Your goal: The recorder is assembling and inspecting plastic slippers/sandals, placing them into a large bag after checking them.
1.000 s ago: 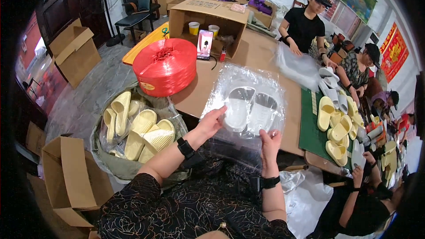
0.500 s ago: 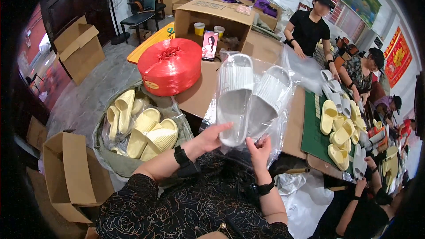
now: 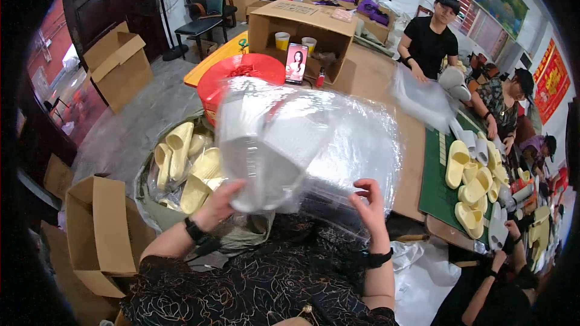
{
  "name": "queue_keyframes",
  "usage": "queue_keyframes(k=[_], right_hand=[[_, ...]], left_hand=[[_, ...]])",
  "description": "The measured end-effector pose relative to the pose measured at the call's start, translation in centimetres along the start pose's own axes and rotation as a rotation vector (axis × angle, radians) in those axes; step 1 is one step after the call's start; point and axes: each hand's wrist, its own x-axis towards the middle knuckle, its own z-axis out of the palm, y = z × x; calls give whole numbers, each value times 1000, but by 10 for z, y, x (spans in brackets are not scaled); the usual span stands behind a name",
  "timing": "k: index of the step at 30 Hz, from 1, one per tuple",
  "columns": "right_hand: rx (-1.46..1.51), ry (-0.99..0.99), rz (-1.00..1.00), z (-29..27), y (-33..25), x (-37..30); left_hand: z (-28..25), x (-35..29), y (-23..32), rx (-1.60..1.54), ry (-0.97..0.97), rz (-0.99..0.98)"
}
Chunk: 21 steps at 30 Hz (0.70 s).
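I hold a clear plastic bag [image 3: 338, 145] with a pair of white slippers [image 3: 266, 145] inside, lifted up in front of me above the table edge. My left hand [image 3: 220, 200] grips the bag's lower left corner under the slippers. My right hand [image 3: 367, 202] pinches the bag's lower right edge. The bag blocks much of the brown table [image 3: 411, 163] behind it.
A red spool of plastic string [image 3: 226, 75] stands behind the bag. A big bag of yellow slippers [image 3: 184, 163] lies at my left, open cardboard boxes [image 3: 99, 235] beside it. Other people [image 3: 429, 39] work at the table's right side among yellow and white slippers [image 3: 468, 178].
The bagged slippers have come off the table, up and toward my face. Both hands stay on the bag's lower edge and rose with it.
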Motion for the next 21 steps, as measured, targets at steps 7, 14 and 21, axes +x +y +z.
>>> queue_keyframes(k=[7,14,21], right_hand=[[51,210,84,-6,32,18],[12,139,159,10,29,15],[-141,154,162,16,21,16]], left_hand=[[-141,-83,-33,-451,454,247],[-137,-64,-54,-512,449,-186],[-126,-89,5,420,285,-644]])
